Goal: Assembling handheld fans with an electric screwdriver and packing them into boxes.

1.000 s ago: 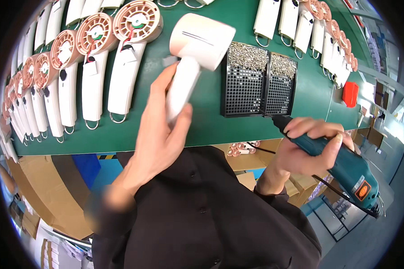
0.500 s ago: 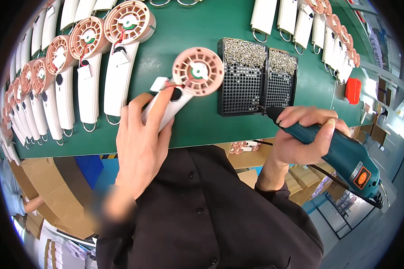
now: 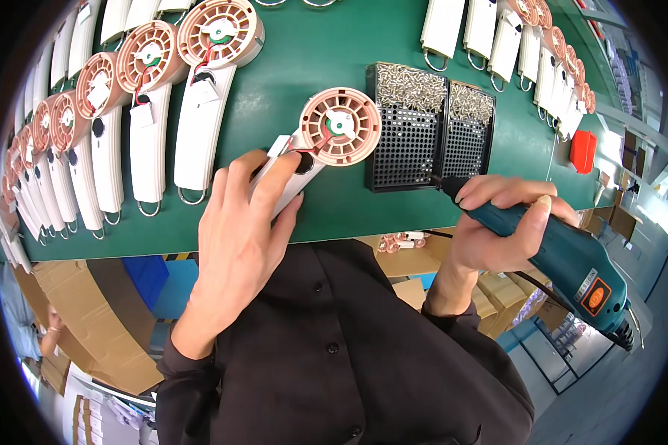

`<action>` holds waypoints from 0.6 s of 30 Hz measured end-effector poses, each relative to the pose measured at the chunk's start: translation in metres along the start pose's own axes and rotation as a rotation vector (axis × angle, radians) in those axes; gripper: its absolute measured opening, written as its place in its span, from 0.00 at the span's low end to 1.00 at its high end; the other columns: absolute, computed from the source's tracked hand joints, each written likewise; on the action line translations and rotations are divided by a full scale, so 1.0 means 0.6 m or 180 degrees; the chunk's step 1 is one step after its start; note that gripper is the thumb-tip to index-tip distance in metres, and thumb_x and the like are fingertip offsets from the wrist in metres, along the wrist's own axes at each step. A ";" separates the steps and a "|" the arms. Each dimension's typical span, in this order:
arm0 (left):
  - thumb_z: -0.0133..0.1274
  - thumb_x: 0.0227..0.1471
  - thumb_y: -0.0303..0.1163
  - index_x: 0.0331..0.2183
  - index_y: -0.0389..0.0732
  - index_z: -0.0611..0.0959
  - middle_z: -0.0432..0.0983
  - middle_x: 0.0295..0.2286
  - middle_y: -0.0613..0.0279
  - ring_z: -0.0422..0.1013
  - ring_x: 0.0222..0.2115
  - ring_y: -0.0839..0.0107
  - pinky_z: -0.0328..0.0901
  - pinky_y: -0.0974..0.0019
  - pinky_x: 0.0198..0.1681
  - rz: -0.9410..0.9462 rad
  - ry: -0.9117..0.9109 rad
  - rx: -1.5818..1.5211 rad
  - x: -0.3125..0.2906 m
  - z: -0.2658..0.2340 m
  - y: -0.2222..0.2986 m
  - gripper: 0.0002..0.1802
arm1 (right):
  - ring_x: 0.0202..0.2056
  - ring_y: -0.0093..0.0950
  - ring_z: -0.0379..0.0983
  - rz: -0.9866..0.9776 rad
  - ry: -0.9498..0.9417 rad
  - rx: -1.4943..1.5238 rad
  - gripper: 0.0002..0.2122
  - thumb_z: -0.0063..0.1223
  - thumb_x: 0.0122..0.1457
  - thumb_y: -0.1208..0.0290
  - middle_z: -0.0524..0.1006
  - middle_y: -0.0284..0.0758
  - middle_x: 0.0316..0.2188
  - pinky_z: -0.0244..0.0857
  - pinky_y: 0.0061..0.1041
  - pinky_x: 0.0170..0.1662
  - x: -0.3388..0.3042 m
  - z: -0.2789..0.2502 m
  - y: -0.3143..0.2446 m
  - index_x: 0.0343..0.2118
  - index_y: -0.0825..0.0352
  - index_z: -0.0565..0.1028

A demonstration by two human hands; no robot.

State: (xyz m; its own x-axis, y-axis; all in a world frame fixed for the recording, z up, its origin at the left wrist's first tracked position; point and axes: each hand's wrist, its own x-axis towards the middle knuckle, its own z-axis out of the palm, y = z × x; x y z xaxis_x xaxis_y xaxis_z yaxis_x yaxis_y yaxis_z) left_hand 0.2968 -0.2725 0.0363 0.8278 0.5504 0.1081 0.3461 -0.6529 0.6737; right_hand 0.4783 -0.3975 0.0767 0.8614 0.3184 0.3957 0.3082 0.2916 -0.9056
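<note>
My left hand is closed around the white handle of a handheld fan. Its round pink slotted head faces up, with red wires and a small white tag where the head joins the handle. In my right hand is a teal electric screwdriver, its black nose pointing left. The tip reaches the lower edge of a black screw tray, between its two perforated halves. Small silver screws are heaped at the far end of the tray, and a few sit in its holes.
Rows of similar fans lie along the left of the green table, with more white handles at the far right. A red bin stands by the right edge. Cardboard boxes are below; another person's arm shows far left.
My left hand has shifted slightly right and toward me with the fan. The screwdriver stays at nearly the same place by the tray's lower edge.
</note>
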 end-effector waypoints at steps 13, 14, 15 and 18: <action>0.53 0.37 0.20 0.55 0.59 0.67 0.63 0.33 0.55 0.65 0.28 0.63 0.64 0.64 0.31 0.0123 -0.0657 0.0329 -0.007 -0.018 0.010 0.41 | 0.07 0.29 0.58 -0.0211 0.0092 0.0382 0.10 0.34 0.59 0.65 0.61 0.37 0.17 0.59 0.29 0.10 0.008 0.032 -0.054 0.40 0.64 0.61; 0.53 0.37 0.20 0.55 0.59 0.67 0.63 0.33 0.55 0.65 0.28 0.63 0.64 0.64 0.31 0.0126 -0.0658 0.0319 -0.008 -0.018 0.010 0.41 | 0.07 0.29 0.58 -0.0247 -0.0004 0.0557 0.11 0.33 0.60 0.65 0.61 0.37 0.18 0.59 0.29 0.10 0.007 0.041 -0.060 0.40 0.64 0.61; 0.53 0.37 0.20 0.55 0.59 0.67 0.63 0.32 0.56 0.64 0.27 0.64 0.64 0.64 0.31 0.0139 -0.0633 0.0347 -0.009 -0.018 0.010 0.41 | 0.08 0.31 0.59 -0.0285 -0.0429 0.0667 0.12 0.34 0.60 0.63 0.63 0.39 0.19 0.60 0.32 0.10 0.010 0.047 -0.064 0.42 0.65 0.60; 0.53 0.37 0.21 0.55 0.58 0.67 0.62 0.30 0.58 0.64 0.26 0.65 0.64 0.66 0.30 0.0151 -0.0572 0.0396 -0.011 -0.018 0.009 0.40 | 0.07 0.25 0.55 -0.0286 -0.1029 0.0587 0.14 0.36 0.57 0.63 0.61 0.35 0.19 0.55 0.27 0.10 0.006 0.078 -0.069 0.39 0.68 0.65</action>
State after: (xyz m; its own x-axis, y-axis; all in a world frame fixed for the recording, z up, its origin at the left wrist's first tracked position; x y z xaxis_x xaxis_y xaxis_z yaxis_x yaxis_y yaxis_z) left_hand 0.2884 -0.2741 0.0474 0.9060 0.4232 -0.0019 0.3474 -0.7412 0.5744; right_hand 0.4499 -0.3661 0.1226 0.6533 0.5437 0.5268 0.2735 0.4794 -0.8339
